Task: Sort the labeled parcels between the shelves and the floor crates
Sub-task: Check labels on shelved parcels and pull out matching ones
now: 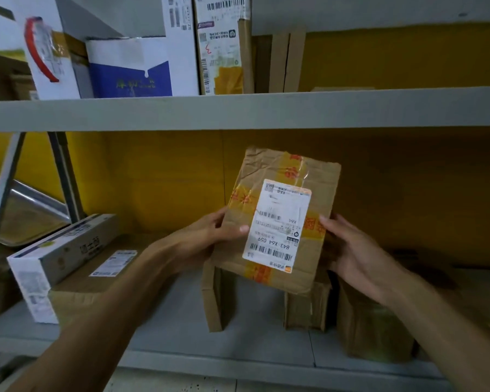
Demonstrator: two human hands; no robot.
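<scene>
A brown cardboard parcel (280, 193) with orange tape and a white shipping label is held up in front of the lower shelf opening, label facing me and upside down. My left hand (210, 236) grips its left edge, thumb on the label. My right hand (354, 250) holds its right edge with fingers wrapped behind. Below it several brown parcels (374, 329) stand on the grey lower shelf (181, 321). No floor crates are in view.
At the lower shelf's left, a white and grey box (60, 256) lies on a flat brown labelled box (96, 278). The upper shelf (238, 111) carries white, blue and brown boxes (142, 66). A yellow wall backs the shelves. A metal ladder (26, 193) stands at left.
</scene>
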